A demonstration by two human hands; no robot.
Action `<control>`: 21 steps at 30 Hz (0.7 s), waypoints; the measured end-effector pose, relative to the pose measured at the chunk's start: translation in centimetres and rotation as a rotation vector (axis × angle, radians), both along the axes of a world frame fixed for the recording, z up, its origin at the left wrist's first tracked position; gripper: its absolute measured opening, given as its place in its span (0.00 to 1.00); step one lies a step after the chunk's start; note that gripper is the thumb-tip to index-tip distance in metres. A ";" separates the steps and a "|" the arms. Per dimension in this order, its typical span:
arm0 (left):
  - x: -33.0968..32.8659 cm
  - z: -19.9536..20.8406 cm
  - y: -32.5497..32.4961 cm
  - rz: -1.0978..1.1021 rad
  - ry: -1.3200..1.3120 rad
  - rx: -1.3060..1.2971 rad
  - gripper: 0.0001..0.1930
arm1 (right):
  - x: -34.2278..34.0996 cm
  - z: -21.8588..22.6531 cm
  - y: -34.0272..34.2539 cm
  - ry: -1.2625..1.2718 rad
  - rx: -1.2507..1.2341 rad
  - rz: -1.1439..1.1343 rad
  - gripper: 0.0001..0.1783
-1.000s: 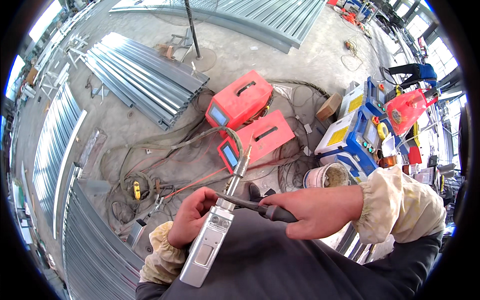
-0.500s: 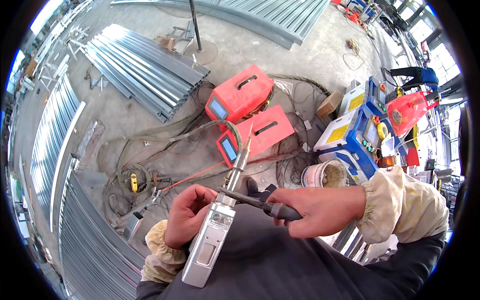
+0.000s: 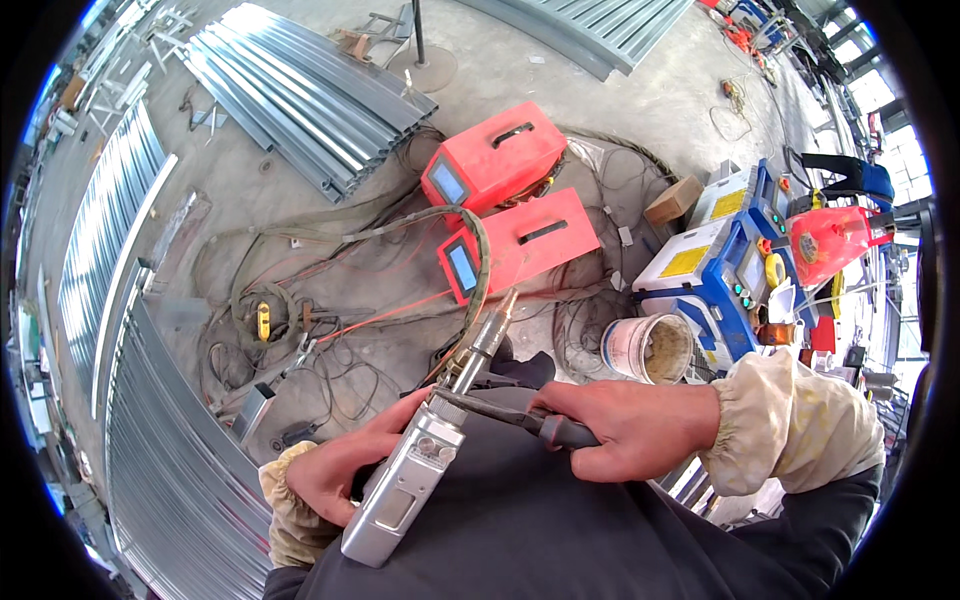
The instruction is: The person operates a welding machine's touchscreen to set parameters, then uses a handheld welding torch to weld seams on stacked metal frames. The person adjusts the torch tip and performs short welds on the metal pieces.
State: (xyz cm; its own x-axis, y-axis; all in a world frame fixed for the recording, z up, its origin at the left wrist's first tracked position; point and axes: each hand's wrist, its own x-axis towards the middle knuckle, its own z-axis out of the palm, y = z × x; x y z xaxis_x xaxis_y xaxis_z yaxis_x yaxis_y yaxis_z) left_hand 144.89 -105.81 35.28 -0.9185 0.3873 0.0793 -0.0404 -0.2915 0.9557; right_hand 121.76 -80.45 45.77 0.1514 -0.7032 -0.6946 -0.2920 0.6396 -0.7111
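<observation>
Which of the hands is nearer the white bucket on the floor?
Right. The right hand, gripping pliers, sits just below the white bucket; the left hand, holding the silver welding gun, is farther left.

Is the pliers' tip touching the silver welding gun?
Touching. In the head view, the pliers in the right hand close on the silver welding gun at its neck; the left hand holds the gun.
</observation>
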 end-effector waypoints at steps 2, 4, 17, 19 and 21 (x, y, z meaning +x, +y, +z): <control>0.3 0.0 0.2 0.010 -0.044 -0.111 0.40 | 0.2 -0.7 0.0 0.002 -0.001 0.000 0.31; 0.6 -0.4 0.5 0.060 -0.038 -0.157 0.39 | 0.6 -1.5 0.2 -0.012 0.007 -0.011 0.31; 0.8 -2.0 0.7 0.067 0.076 -0.184 0.34 | 2.0 -5.2 1.7 -0.034 -0.179 -0.093 0.33; 0.9 -2.0 0.7 0.061 0.068 -0.184 0.34 | 2.2 -5.9 1.8 -0.054 -0.219 -0.113 0.34; 1.0 -1.9 0.8 0.069 0.039 -0.164 0.33 | 1.9 -6.4 1.6 -0.048 -0.230 -0.088 0.35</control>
